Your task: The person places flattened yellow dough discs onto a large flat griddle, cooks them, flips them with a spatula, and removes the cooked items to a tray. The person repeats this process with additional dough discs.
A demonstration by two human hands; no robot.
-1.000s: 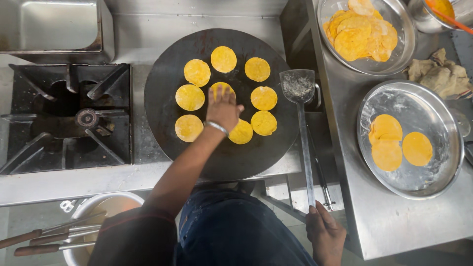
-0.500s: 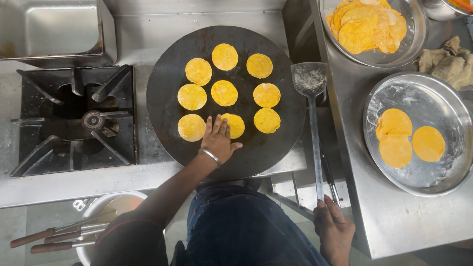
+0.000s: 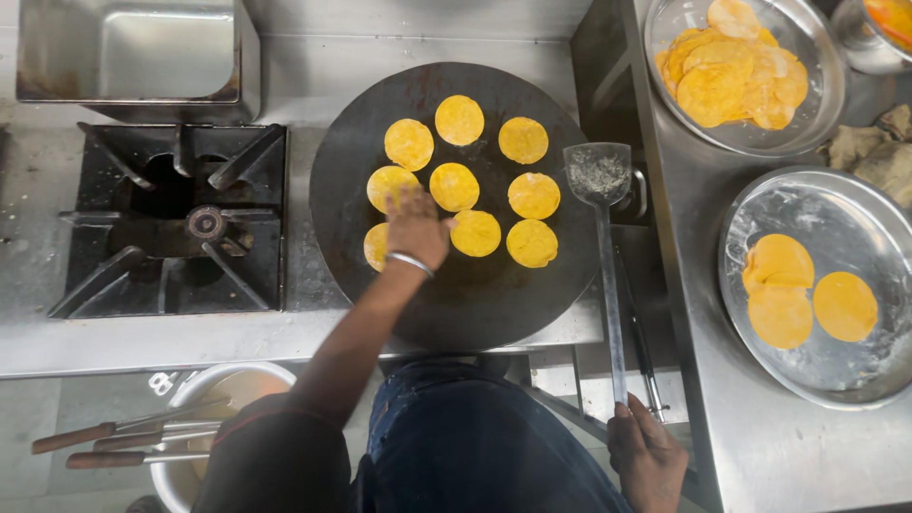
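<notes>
Over the round black griddle [image 3: 475, 294], the person's left hand [image 3: 415, 226] reaches down with its fingers [image 3: 407, 200] spread a little and pressed flat onto the yellow dough discs [image 3: 454, 186], though motion blur keeps me from telling whether they pinch anything. Under the fingertips lies one disc at the left of the cluster; a second disc peeks out from beneath the heel of the hand, and the rest of the batch (nine or so, all small and round) fans out just beyond and to the right of the fingers. A metal bangle [image 3: 409, 261] circles the wrist.

Well apart from that hand, low at the counter's edge, the right hand [image 3: 646, 454] has its fingers curled together around the end of a long-handled flat spatula [image 3: 598, 176], whose blade rests on the griddle's right rim.

Further right, a steel plate [image 3: 836, 370] holds three raw discs, and a steel bowl [image 3: 665, 38] above it holds a heap of cooked ones. Left of the griddle sits an unlit gas burner [image 3: 204, 223].
</notes>
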